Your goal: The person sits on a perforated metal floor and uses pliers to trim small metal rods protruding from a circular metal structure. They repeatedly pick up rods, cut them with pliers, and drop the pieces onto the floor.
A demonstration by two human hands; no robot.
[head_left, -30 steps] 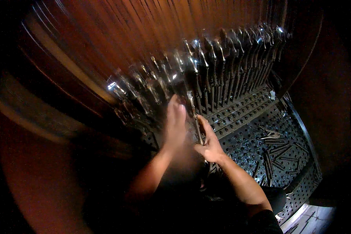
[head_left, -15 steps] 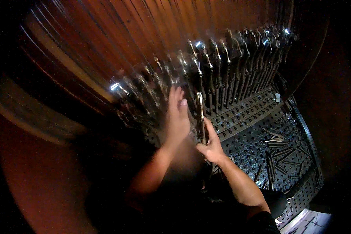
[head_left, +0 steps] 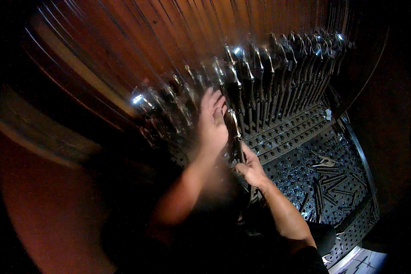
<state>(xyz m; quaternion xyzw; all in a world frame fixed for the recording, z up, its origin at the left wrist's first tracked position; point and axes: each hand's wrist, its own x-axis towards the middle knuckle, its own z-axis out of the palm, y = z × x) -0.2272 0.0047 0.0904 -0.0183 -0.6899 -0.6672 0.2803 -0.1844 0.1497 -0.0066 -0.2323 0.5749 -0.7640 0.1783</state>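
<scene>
Low, firm grip probably best: right hand (head_left: pixel 255 172) pinches slim dark bright-tipped rod (head_left: pixel 234 121) near far left corner of perforated black metal platform (head_left: pixel 285 179); left hand (head_left: pixel 214 123) half-curled beside tip, contact unclear.

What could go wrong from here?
The left hand, open near the hanging metal pieces, might snag one. The slender rod in the right hand could knock its crowded neighbours. Loose rods scattered on the perforated surface might shift if bumped.
</scene>
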